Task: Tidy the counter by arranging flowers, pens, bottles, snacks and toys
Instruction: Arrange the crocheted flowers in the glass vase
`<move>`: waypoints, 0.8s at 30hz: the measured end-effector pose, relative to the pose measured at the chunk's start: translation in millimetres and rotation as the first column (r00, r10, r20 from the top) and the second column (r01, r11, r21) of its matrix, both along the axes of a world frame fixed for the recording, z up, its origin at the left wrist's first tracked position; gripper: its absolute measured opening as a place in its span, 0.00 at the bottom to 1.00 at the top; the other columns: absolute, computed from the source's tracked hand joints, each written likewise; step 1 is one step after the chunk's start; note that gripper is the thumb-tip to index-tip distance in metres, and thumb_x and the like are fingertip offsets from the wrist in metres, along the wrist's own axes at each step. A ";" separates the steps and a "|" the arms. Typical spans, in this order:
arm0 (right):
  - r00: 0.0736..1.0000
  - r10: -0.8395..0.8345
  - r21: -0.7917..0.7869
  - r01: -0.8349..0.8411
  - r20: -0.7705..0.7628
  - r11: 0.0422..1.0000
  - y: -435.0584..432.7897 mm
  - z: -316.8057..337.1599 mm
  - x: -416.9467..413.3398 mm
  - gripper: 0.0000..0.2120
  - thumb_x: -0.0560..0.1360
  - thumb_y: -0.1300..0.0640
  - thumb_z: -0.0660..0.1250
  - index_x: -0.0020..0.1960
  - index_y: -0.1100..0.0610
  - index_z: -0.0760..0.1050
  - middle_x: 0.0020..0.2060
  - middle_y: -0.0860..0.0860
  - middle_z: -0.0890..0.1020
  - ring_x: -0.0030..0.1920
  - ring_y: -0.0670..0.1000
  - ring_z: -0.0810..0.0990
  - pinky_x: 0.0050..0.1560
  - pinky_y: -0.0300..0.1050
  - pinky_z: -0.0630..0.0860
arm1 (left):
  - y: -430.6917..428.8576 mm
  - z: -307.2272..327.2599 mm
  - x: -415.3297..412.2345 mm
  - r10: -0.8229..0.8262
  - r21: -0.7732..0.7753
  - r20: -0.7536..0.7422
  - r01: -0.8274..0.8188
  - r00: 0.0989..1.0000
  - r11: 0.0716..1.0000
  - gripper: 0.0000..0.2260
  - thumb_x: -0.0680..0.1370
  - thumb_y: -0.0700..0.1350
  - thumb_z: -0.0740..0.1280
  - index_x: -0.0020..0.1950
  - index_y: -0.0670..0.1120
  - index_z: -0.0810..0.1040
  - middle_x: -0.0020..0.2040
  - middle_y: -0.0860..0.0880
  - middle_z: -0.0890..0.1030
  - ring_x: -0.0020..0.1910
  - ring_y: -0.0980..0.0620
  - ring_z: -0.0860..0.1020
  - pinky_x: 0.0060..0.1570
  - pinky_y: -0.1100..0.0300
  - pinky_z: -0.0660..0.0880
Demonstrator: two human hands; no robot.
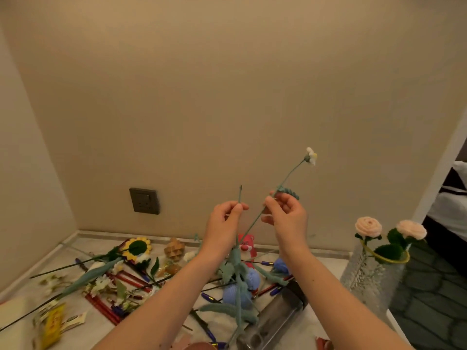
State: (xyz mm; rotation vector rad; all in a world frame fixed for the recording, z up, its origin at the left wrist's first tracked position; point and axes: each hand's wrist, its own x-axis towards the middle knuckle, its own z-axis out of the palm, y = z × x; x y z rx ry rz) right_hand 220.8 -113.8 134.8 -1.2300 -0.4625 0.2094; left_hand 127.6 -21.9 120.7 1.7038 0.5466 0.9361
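My left hand (226, 218) pinches a teal crocheted stem (239, 195) whose blue flower heads (238, 294) hang down below it. My right hand (286, 213) pinches the thin stem of a small white daisy (311, 155), which points up and to the right. Both hands are raised in front of the wall, above the counter (83, 322). At the right edge stands a clear glass vase (374, 279) holding two pink crocheted roses (369, 226). A crocheted sunflower (136, 247), red and blue pens (108, 309) and a pink bear toy (246, 245) lie scattered below.
A clear cylinder with a dark end (280, 314) lies on its side under my right forearm. A yellow snack packet (51, 324) sits near the front left, a wooden puzzle toy (174, 250) by the wall. A dark wall socket (144, 200) is behind. The counter drops off at the right.
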 end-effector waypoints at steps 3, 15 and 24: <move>0.999 0.011 0.103 -0.008 -0.032 0.995 -10.3 12.0 -0.5 0.04 0.76 0.63 0.69 0.51 0.58 0.78 0.37 0.52 0.82 0.34 0.45 0.79 0.32 0.37 0.78 | -6.7 13.7 -1.5 -0.013 -0.041 0.063 0.015 0.998 0.999 0.11 0.81 0.44 0.60 0.43 0.52 0.80 0.38 0.54 0.79 0.31 0.61 0.72 0.35 0.63 0.68; 0.975 0.122 0.069 -0.137 0.184 0.988 -50.0 31.8 -22.8 0.05 0.76 0.63 0.69 0.48 0.53 0.77 0.35 0.51 0.81 0.31 0.43 0.78 0.31 0.39 0.77 | -63.4 12.4 -26.6 0.026 -0.039 0.126 -0.021 0.992 0.999 0.07 0.80 0.45 0.64 0.48 0.47 0.82 0.29 0.52 0.77 0.26 0.62 0.73 0.27 0.70 0.70; 0.953 -0.049 -0.007 0.054 0.298 0.999 -123.7 41.9 8.5 0.04 0.76 0.60 0.70 0.49 0.53 0.79 0.37 0.53 0.82 0.35 0.45 0.79 0.33 0.39 0.78 | -121.0 14.9 0.3 -0.081 0.049 0.123 0.075 0.989 0.996 0.08 0.81 0.47 0.63 0.46 0.51 0.81 0.27 0.53 0.77 0.30 0.54 0.77 0.36 0.55 0.75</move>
